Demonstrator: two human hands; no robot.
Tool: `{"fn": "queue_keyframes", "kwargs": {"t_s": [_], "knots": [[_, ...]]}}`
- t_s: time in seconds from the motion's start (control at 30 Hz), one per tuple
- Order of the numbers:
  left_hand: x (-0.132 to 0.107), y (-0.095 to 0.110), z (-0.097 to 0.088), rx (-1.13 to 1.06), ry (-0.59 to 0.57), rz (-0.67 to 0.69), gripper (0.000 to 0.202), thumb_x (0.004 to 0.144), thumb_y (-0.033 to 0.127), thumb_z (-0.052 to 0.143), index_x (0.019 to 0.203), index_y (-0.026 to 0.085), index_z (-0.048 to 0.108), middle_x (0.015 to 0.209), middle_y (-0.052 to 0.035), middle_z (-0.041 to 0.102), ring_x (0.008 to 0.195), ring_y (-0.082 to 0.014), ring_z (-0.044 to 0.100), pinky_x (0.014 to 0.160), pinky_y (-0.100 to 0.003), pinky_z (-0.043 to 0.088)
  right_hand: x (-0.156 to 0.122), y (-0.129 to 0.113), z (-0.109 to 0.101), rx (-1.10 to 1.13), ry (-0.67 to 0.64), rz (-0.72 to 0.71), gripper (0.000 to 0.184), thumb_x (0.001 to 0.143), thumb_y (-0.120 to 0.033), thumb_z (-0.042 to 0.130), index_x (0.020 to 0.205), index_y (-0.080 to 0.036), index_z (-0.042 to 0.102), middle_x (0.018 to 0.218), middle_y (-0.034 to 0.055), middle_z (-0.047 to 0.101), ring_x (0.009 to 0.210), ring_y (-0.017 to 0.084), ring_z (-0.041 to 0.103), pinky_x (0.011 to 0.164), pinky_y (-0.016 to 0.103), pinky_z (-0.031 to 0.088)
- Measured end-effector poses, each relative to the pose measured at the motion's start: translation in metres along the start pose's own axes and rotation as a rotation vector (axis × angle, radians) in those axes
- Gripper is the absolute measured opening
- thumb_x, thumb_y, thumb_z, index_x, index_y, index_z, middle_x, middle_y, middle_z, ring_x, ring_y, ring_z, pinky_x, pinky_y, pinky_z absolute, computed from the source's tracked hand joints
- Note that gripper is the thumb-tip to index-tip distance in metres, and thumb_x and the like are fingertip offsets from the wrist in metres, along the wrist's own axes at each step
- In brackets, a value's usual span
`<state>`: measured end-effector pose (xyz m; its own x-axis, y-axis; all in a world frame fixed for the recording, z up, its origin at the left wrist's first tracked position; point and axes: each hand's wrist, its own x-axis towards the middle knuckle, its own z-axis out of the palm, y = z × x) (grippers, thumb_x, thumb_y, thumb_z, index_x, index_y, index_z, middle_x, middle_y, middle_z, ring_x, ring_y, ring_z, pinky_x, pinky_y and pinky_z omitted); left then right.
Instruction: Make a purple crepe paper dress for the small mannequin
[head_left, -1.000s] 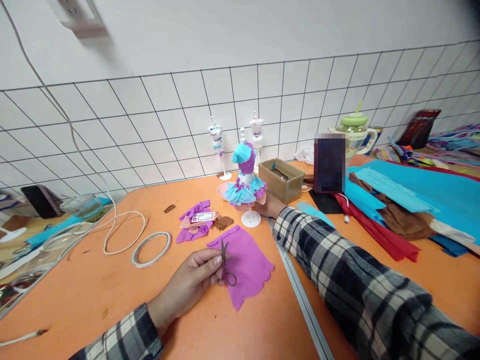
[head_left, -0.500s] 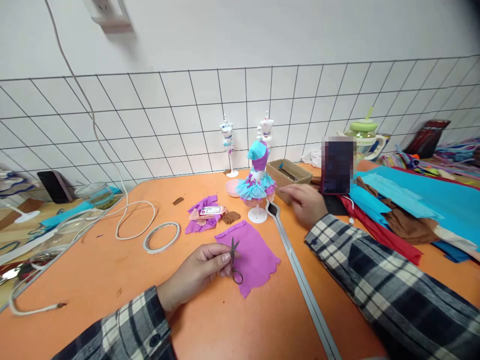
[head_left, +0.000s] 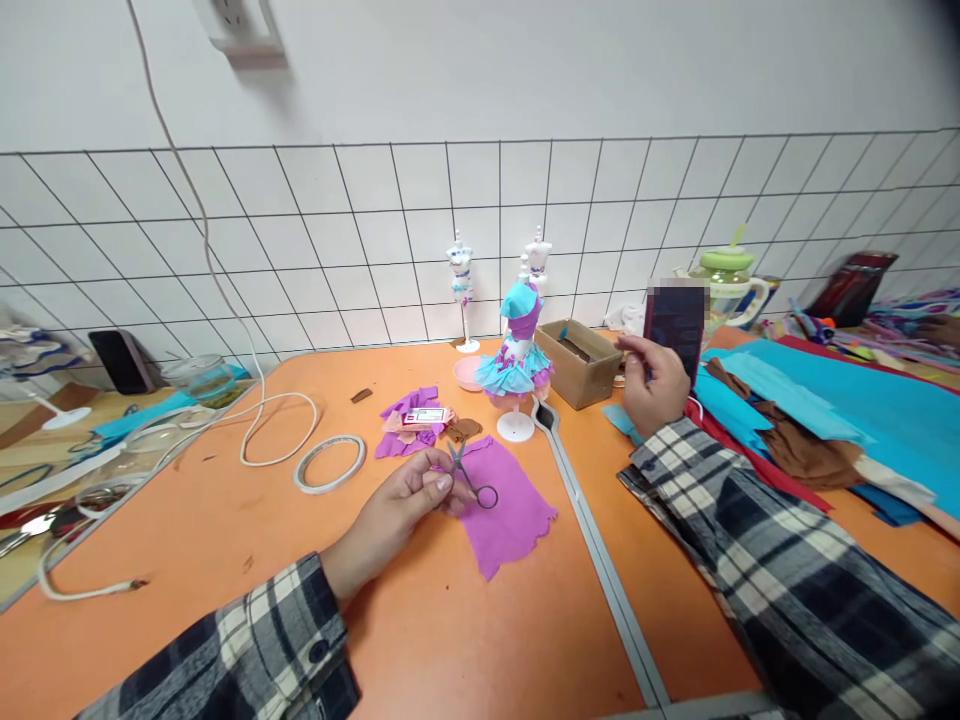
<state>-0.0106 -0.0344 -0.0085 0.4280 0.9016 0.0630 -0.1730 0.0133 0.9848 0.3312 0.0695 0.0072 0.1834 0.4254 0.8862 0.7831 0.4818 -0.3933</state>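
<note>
My left hand (head_left: pixel 416 495) is closed on small dark scissors (head_left: pixel 466 478), whose blades are parted and point up. A piece of purple crepe paper or cloth (head_left: pixel 514 510) lies flat just behind and under them. My right hand (head_left: pixel 654 385) is raised in front of an upright phone (head_left: pixel 675 315), its fingers curled in; what they hold, if anything, is hidden. Below it lies a light blue scrap (head_left: pixel 621 420). Between the hands stands a small dress form (head_left: pixel 517 345) in a blue and purple ruffled dress on a white base.
Behind are two white mini dress forms (head_left: pixel 461 280), a pink bowl (head_left: pixel 466 374) and a cardboard box (head_left: pixel 589 380). Purple scraps (head_left: pixel 409 405), a tape roll (head_left: pixel 330 465) and a white cable (head_left: pixel 259 385) lie left. Coloured sheets (head_left: pixel 847 400) and a green-lidded jug (head_left: pixel 724 275) are right.
My right hand has moved right, away from the dressed form to the front of the phone, uncovering the blue scrap. The scissors in my left hand have turned, handles swinging right and up.
</note>
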Motion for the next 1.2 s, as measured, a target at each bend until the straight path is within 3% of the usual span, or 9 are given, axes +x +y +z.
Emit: {"fn": "queue_keyframes", "kwargs": {"t_s": [0.07, 0.23, 0.37, 0.5, 0.63, 0.73, 0.83, 1.0, 1.2], "knots": [[0.000, 0.002, 0.001, -0.008, 0.000, 0.025, 0.019, 0.090, 0.034, 0.066, 0.091, 0.018, 0.054, 0.084, -0.0054, 0.075, 0.078, -0.0176, 0.068, 0.072, -0.028, 0.047, -0.006, -0.025, -0.003, 0.103, -0.088, 0.035, 0.026, 0.090, -0.027, 0.048, 0.091, -0.019, 0.072, 0.088, 0.0081, 0.073, 0.086, 0.023, 0.067, 0.082, 0.037, 0.052], [-0.003, 0.000, 0.014, -0.031, -0.037, 0.045, 0.023, 0.088, 0.035, 0.067, 0.091, 0.019, 0.051, 0.077, -0.0036, 0.074, 0.074, -0.0172, 0.068, 0.072, -0.029, 0.050, -0.051, -0.122, 0.002, 0.691, -0.880, 0.308, 0.027, 0.085, -0.043, 0.061, 0.098, -0.021, 0.073, 0.095, 0.0047, 0.074, 0.090, 0.021, 0.068, 0.073, 0.030, 0.052], [-0.006, -0.003, 0.028, 0.009, -0.031, 0.026, 0.031, 0.086, 0.041, 0.069, 0.091, 0.021, 0.046, 0.070, 0.0000, 0.070, 0.067, -0.0155, 0.066, 0.070, -0.029, 0.051, -0.075, -0.162, 0.006, 0.933, -1.005, 0.596, 0.028, 0.083, -0.045, 0.065, 0.074, -0.018, 0.067, 0.069, 0.0005, 0.066, 0.067, 0.015, 0.062, 0.064, 0.027, 0.049], [-0.005, 0.018, 0.012, 0.440, 0.070, 0.018, 0.036, 0.088, 0.049, 0.061, 0.105, 0.020, 0.051, 0.077, -0.0042, 0.071, 0.073, -0.0186, 0.066, 0.068, -0.029, 0.048, -0.053, -0.130, 0.000, 0.931, -0.945, 0.701, 0.037, 0.084, -0.055, 0.059, 0.079, -0.018, 0.058, 0.073, 0.0018, 0.065, 0.065, 0.014, 0.058, 0.064, 0.027, 0.046], [-0.010, 0.061, -0.049, 1.211, 0.345, 0.080, 0.038, 0.084, 0.057, 0.056, 0.080, 0.020, 0.065, 0.079, -0.0048, 0.069, 0.073, -0.0208, 0.061, 0.064, -0.030, 0.042, -0.020, -0.065, -0.017, 0.596, -1.226, 0.379, 0.043, 0.085, -0.060, 0.052, 0.076, -0.018, 0.057, 0.069, 0.0008, 0.057, 0.066, 0.015, 0.053, 0.066, 0.028, 0.042], [-0.018, 0.080, -0.100, 1.530, 0.343, -0.146, 0.044, 0.075, 0.064, 0.059, 0.069, 0.021, 0.066, 0.073, -0.0055, 0.068, 0.070, -0.0235, 0.061, 0.060, -0.030, 0.040, -0.012, -0.034, -0.028, 0.219, -1.357, 0.166, 0.043, 0.085, -0.057, 0.050, 0.071, -0.018, 0.058, 0.078, 0.0050, 0.060, 0.077, 0.019, 0.055, 0.072, 0.031, 0.042], [-0.023, 0.074, -0.131, 1.582, 0.209, -0.324, 0.044, 0.067, 0.065, 0.065, 0.074, 0.022, 0.068, 0.081, -0.0084, 0.070, 0.076, -0.0280, 0.063, 0.061, -0.032, 0.042, -0.015, -0.026, -0.032, -0.051, -1.383, 0.076, 0.036, 0.082, -0.053, 0.056, 0.073, -0.019, 0.061, 0.083, 0.0061, 0.062, 0.078, 0.021, 0.056, 0.068, 0.030, 0.040], [-0.020, 0.053, -0.134, 1.550, 0.063, -0.257, 0.030, 0.079, 0.051, 0.056, 0.075, 0.022, 0.061, 0.078, -0.0061, 0.068, 0.072, -0.0250, 0.061, 0.063, -0.032, 0.041, -0.025, -0.027, -0.026, -0.160, -1.359, -0.023, 0.024, 0.078, -0.043, 0.066, 0.083, -0.020, 0.067, 0.098, 0.0073, 0.063, 0.093, 0.024, 0.059, 0.078, 0.032, 0.043], [-0.022, 0.056, -0.122, 1.260, 0.326, -0.182, 0.034, 0.090, 0.053, 0.048, 0.087, 0.021, 0.058, 0.079, -0.0035, 0.070, 0.072, -0.0224, 0.062, 0.066, -0.031, 0.044, -0.029, -0.022, -0.025, -0.176, -1.271, -0.043, 0.048, 0.081, -0.048, 0.064, 0.120, -0.020, 0.065, 0.119, 0.0112, 0.064, 0.110, 0.029, 0.058, 0.092, 0.039, 0.044]]}}
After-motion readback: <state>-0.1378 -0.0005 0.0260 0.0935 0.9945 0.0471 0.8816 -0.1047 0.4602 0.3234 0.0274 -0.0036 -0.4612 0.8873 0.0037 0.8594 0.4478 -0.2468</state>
